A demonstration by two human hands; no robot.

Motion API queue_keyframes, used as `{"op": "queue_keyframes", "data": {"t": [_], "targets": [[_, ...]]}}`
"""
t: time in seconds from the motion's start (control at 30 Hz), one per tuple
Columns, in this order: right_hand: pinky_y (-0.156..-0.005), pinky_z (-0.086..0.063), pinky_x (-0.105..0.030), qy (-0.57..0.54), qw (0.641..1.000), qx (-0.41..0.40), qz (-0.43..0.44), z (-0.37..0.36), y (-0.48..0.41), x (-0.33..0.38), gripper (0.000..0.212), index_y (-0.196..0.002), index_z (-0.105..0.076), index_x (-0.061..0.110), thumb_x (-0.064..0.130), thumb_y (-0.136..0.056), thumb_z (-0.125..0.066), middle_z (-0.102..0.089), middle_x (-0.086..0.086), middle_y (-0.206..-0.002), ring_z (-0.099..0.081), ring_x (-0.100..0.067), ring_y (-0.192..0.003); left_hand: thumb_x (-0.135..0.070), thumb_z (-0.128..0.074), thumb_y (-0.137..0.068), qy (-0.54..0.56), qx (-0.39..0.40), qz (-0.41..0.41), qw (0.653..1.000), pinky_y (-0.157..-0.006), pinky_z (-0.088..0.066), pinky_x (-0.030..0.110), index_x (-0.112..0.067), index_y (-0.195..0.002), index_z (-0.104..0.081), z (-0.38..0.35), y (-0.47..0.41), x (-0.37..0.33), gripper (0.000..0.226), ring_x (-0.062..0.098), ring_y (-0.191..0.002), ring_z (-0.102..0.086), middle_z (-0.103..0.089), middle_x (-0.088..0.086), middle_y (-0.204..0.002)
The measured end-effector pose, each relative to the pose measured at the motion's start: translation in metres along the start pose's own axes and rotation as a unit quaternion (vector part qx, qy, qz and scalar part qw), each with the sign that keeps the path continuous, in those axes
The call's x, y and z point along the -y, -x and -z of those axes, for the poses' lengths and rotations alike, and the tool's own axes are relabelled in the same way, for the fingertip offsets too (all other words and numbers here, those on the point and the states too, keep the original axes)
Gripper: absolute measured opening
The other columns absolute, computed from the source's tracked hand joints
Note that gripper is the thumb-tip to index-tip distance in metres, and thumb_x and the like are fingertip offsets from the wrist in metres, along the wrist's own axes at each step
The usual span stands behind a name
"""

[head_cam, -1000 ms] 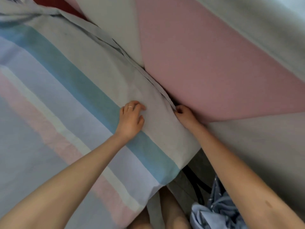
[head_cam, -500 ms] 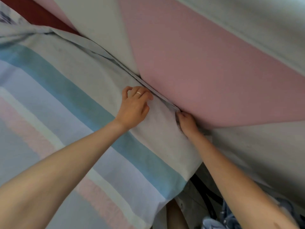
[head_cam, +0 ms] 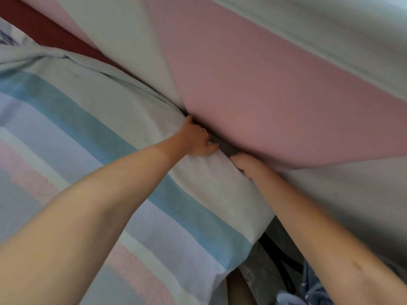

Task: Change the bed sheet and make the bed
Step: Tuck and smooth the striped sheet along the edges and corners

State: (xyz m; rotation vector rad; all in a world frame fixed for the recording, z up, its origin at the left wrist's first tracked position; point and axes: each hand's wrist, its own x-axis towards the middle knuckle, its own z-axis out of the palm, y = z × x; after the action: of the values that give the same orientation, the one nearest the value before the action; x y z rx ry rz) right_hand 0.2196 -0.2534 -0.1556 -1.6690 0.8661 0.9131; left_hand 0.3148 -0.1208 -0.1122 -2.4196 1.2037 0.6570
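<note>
- The wall [head_cam: 275, 102], painted in pink and pale grey panels, fills the view from twelve round to three o'clock; the bed is pushed up close to it.
- The sheet [head_cam: 92, 133], striped in blue, lilac, pink and white with a plain pale band along its edge, covers the mattress from seven to eleven o'clock. Its edge runs along the gap at the wall, and one corner hangs free near five o'clock.
- A strip of dark red [head_cam: 66, 44] shows at eleven o'clock where the sheet does not yet reach; I cannot tell what it belongs to.
- A heap of blue cloth [head_cam: 308, 289] lies on the floor at five o'clock, near the hanging corner.
- The left hand [head_cam: 196, 139], near the centre, has its fingers curled down over the sheet's edge and into the dark gap; the fingertips are hidden, so I cannot tell whether they pinch or only push.
- The right hand [head_cam: 248, 164], just beside it toward four o'clock, also bends into the gap; its fingers are mostly out of sight.
- The sheet looks light, thin and limp: it should bunch and slide easily. Best taken by the plain edge band, a stretch at a time, and pressed down with flat fingers.
</note>
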Motion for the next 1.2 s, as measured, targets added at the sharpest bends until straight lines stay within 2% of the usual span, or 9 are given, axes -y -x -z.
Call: {"op": "queue_keyframes", "data": {"t": [0.13,0.23,0.37,0.57,0.73,0.9,1.0,1.07,1.2], "targets": [[-0.098,-0.041,-0.034,0.098,0.946,-0.248,0.184,-0.021,0.023,-0.028,0.044,-0.129,-0.053,0.005,0.028,-0.092,-0.051,-0.057,-0.016,-0.130,-0.052,-0.030,-0.120,-0.058,-0.024,-0.094,-0.028,0.034,0.008,0.999,-0.104,-0.026,0.039,-0.010,-0.115,-0.065,0.011,-0.008,0.001,0.067,0.024,-0.122,-0.049,-0.064,0.010,-0.119],[-0.106,-0.031,-0.036,0.280,0.851,-0.232,0.379,-0.024,0.055,-0.055,0.076,-0.148,-0.030,0.017,0.055,-0.084,-0.044,-0.041,-0.004,-0.146,-0.040,-0.023,-0.130,-0.062,-0.023,-0.093,-0.026,0.036,0.000,0.999,-0.100,-0.031,0.037,-0.008,-0.117,-0.064,0.009,-0.006,0.006,0.072,0.027,-0.122,-0.050,-0.062,0.012,-0.122],[-0.101,-0.033,-0.037,0.416,0.872,-0.121,0.229,-0.011,0.055,-0.053,0.106,-0.147,-0.025,0.024,0.079,-0.062,-0.059,-0.041,-0.003,-0.142,-0.040,-0.024,-0.128,-0.064,-0.022,-0.092,0.023,0.069,-0.009,0.997,-0.096,-0.036,0.038,-0.006,-0.114,-0.064,0.010,-0.003,0.016,0.075,0.031,-0.116,-0.052,-0.062,0.016,-0.120],[-0.093,-0.047,-0.029,0.170,0.975,0.023,0.145,0.016,0.035,-0.032,0.081,-0.126,-0.058,0.023,0.068,-0.060,-0.076,-0.061,0.003,-0.126,-0.059,-0.016,-0.113,-0.062,-0.025,-0.092,0.032,0.073,-0.003,0.997,-0.105,-0.032,0.040,-0.013,-0.114,-0.065,0.007,-0.002,0.025,0.067,0.029,-0.116,-0.052,-0.063,0.011,-0.118],[-0.079,-0.044,-0.025,0.125,0.974,-0.107,0.158,0.022,0.029,-0.062,0.061,-0.111,-0.066,0.014,0.062,-0.073,-0.069,-0.068,-0.001,-0.109,-0.063,-0.019,-0.102,-0.050,-0.030,-0.097,0.052,-0.013,0.065,0.996,-0.112,-0.015,0.043,-0.016,-0.124,-0.057,-0.012,-0.008,-0.003,0.051,0.027,-0.129,-0.039,-0.054,0.011,-0.131],[-0.099,-0.039,-0.043,0.208,0.922,-0.270,0.186,0.001,0.037,-0.090,0.067,-0.106,-0.065,0.010,0.069,-0.083,-0.042,-0.063,-0.010,-0.115,-0.055,-0.031,-0.111,-0.030,-0.040,-0.088,0.222,-0.198,0.120,0.947,-0.114,-0.004,0.054,-0.009,-0.123,-0.052,-0.039,0.033,-0.018,0.042,0.027,-0.128,-0.041,-0.051,0.013,-0.130],[-0.111,-0.020,-0.053,0.069,0.926,-0.366,0.051,-0.014,0.057,-0.124,0.080,-0.135,-0.043,0.017,0.071,-0.077,-0.050,-0.039,-0.011,-0.141,-0.034,-0.033,-0.132,-0.029,-0.041,-0.079,0.316,-0.249,0.215,0.890,-0.111,-0.008,0.050,-0.010,-0.119,-0.052,-0.065,0.083,-0.039,0.046,0.026,-0.127,-0.039,-0.047,0.011,-0.132],[-0.109,-0.028,-0.044,-0.154,0.919,-0.355,-0.079,-0.018,0.064,-0.143,0.094,-0.143,-0.031,0.014,0.069,-0.074,-0.060,-0.030,-0.014,-0.145,-0.034,-0.033,-0.133,-0.025,-0.048,-0.079,0.357,-0.258,0.271,0.856,-0.109,-0.012,0.047,-0.009,-0.119,-0.052,-0.082,0.112,-0.059,0.044,0.027,-0.127,-0.036,-0.044,0.014,-0.133],[-0.096,-0.045,-0.049,-0.512,0.830,-0.072,-0.207,-0.020,0.058,-0.161,0.082,-0.134,-0.051,0.024,0.082,-0.078,-0.036,-0.059,-0.006,-0.130,-0.055,-0.029,-0.117,-0.027,-0.047,-0.080,0.413,-0.218,0.343,0.815,-0.105,-0.018,0.045,-0.006,-0.118,-0.052,-0.115,0.149,-0.099,0.043,0.033,-0.124,-0.038,-0.044,0.017,-0.130]]}}
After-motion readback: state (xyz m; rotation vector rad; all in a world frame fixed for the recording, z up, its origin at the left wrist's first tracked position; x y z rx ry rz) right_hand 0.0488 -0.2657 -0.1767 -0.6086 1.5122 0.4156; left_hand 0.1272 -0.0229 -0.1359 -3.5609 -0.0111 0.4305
